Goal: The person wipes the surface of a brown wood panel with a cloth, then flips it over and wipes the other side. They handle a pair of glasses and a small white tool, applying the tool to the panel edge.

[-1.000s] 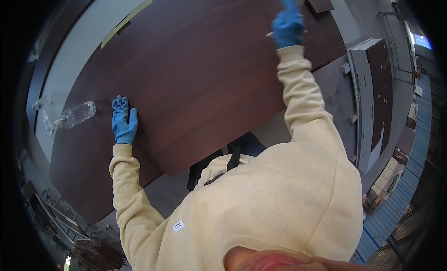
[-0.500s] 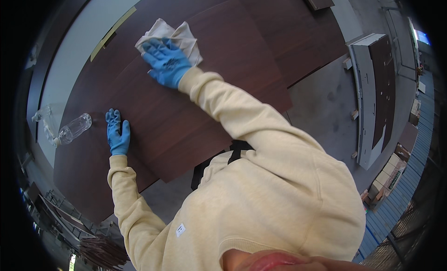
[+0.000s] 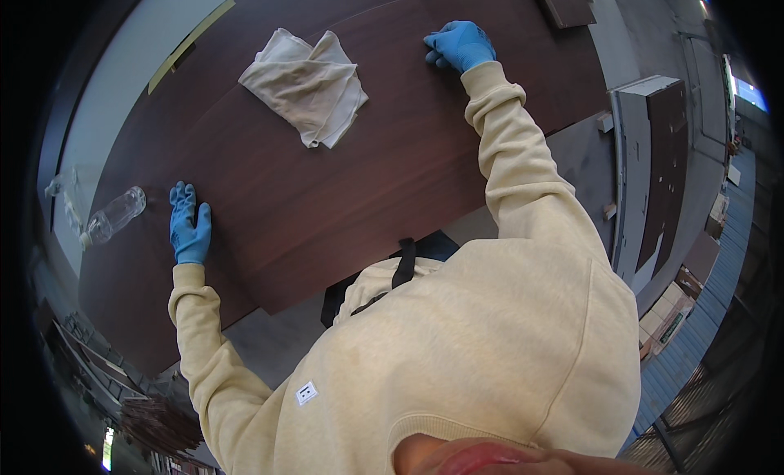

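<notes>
A large dark reddish-brown wooden panel [image 3: 327,222] lies in front of me, on top of another brown board. My left hand [image 3: 190,226], in a blue glove, rests flat on the brown surface at the left with its fingers stretched out. A folded off-white cloth [image 3: 306,87] lies on the panel, apart from both hands. To the right of the cloth, my blue-gloved right hand [image 3: 462,46] is closed, its fingers curled in beside the upper panel's right edge. What these fingers hold, if anything, is hidden.
A clear plastic bottle [image 3: 118,215] lies on its side left of my left hand, beside crumpled clear plastic [image 3: 67,199]. A yellow strip [image 3: 192,46] runs along the far left edge. A stack of boards [image 3: 649,173] stands at the right, and a brown piece [image 3: 563,5] lies far right.
My right hand has let go of the cloth and moved right, its fingers now curled. The cloth stays on the panel. My left hand remains flat on the board.
</notes>
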A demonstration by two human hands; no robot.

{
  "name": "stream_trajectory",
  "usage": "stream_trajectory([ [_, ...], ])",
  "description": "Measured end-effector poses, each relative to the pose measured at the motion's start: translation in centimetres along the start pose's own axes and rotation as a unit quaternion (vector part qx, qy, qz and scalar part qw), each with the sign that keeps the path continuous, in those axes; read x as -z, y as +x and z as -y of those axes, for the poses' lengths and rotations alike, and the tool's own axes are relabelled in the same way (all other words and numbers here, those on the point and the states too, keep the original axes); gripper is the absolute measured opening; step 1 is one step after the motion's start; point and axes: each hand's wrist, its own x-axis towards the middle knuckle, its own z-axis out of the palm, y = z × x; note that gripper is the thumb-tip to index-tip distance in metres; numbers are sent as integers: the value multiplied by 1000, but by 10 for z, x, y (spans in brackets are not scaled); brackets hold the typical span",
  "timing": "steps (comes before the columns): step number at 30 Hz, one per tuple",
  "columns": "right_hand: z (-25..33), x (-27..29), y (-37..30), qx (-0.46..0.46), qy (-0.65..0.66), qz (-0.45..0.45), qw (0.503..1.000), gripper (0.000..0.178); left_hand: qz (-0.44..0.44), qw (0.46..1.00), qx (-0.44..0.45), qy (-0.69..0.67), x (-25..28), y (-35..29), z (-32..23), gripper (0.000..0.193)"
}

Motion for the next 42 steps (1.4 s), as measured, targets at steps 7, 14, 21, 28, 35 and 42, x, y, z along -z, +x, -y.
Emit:
stream_trajectory([
  [7,20,1,-1,11,-7,30,999,23,-5,1000,-1,-2,-1,-2,0,57],
  [14,3,3,2,22,93,8,995,16,-16,1000,-10,-9,-3,-3,0,56],
  [21,4,0,1,0,115,26,993,14,-9,1000,-3,-3,-2,-3,0,57],
  [28,13,-5,7,16,92,7,996,14,3,1000,7,12,-1,-2,-1,57],
  [35,10,-7,7,22,97,5,995,16,-11,1000,-3,-1,-3,-3,1,57],
  [42,3,-3,6,35,136,15,990,16,-11,1000,-2,0,-5,-2,1,58],
])
